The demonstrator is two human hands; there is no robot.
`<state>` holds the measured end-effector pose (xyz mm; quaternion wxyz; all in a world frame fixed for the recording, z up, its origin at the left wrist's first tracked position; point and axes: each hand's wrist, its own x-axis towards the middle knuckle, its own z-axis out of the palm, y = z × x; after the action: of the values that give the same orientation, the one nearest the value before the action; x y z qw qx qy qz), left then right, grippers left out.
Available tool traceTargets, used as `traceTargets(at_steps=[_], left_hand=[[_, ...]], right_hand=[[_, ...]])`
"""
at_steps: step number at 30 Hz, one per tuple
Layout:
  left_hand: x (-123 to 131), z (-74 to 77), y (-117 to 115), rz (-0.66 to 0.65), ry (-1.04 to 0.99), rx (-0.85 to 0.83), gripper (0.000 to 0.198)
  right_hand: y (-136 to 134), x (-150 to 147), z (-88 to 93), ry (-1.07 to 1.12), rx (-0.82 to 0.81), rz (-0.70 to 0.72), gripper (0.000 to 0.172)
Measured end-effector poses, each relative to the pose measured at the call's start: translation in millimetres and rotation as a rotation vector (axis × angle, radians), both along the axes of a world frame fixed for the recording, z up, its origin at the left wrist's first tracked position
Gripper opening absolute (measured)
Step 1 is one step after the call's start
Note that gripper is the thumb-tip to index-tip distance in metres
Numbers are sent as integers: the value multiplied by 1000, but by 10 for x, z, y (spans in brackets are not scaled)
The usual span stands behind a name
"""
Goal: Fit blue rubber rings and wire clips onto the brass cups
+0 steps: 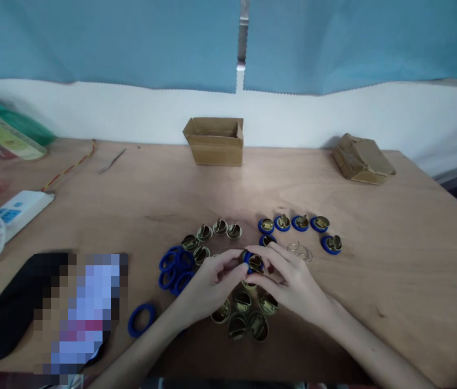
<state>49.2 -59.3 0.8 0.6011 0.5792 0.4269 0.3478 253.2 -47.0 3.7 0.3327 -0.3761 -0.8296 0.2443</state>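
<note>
My left hand [211, 285] and my right hand [299, 283] meet over the middle of the table, fingertips pinched around one round brass-coloured part with a blue ring [254, 263]. Below them lie several brass-coloured round parts without blue rings [258, 326], each with a bar or lever across it. More bare ones [205, 233] form an arc beyond my left hand. Loose blue rings [167, 260] are heaped left of that hand, and a single blue ring [141, 320] lies nearer me. Past my right hand, several brass parts with blue rings [300, 222] stand in a curve.
Thin wire rings [302, 252] lie right of my hands. An open cardboard box [217, 151] stands at the back; a crumpled carton [362, 159] sits at the back right. On the left are a power strip [21, 210], a black pouch [13, 308] and a blurred-out phone-like object [86, 313].
</note>
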Motion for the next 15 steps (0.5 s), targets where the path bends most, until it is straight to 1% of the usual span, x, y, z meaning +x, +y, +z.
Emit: traceTargets(at_steps=[3, 6, 8, 11, 12, 15], left_hand=[[-6, 5, -14, -33, -28, -21, 32], [-3, 14, -31, -53, -55, -41, 34], [2, 24, -37, -48, -62, -33, 33], [-2, 43, -37, -22, -95, -25, 31], [-8, 48, -35, -8, -110, -25, 30], [-33, 53, -30, 44, -139, -16, 29]], right_hand=[[-12, -5, -30, -21, 22, -5, 39], [-13, -6, -36, -41, 8, -3, 37], [-9, 3, -18, -21, -25, 3, 38], [3, 35, 38, 89, -122, -10, 46], [9, 46, 60, 136, -165, -24, 43], [27, 61, 106, 235, -301, -70, 21]])
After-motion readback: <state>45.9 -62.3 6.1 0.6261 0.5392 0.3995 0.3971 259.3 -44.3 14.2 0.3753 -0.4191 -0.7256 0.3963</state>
